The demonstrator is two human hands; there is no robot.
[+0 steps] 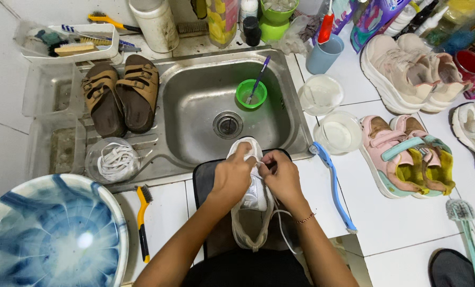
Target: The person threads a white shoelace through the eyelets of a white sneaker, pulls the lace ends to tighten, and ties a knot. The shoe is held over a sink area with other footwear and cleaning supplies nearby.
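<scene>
**Lace work on the white sneaker, at the sink's front edge**

Both my hands are on the white fabric sneaker [253, 199], which lies on a dark mat [201, 180] at the near rim of the stainless steel sink [195, 106], toe pointing to 12 o'clock, over the basin's edge, and heel towards me at 6. My left hand [231, 178] is closed over the upper near the tongue, steadying the shoe. My right hand [281, 175] has its fingers pinched together at the eyelets, holding what looks like the thin white shoelace [280, 226]; a loose length of it trails off towards 5 o'clock (whether I am pulling it out or threading it in, I cannot tell from here).

I judge the step in hand to be working the lace at the top eyelets. The next move calls for a firm hold with the left hand so the shoe does not slide into the basin, and a small, straight pull with the right, one eyelet at a time, so the lace does not snag.

Around the shoe: at 10 o'clock, a clear round bowl holding coiled white laces [118, 161]; beyond it, a pair of brown strapped sandals [121, 95] on the drainboard. At 12 o'clock, in the basin, a small green cup with a purple-handled brush [251, 93]. At 3 o'clock, a blue long-handled brush [334, 186] lies on the white tiles, with pink children's sandals [402, 159] past it. At 8 o'clock, a yellow-handled brush [142, 223] and a blue-and-white patterned basin [51, 234].
</scene>
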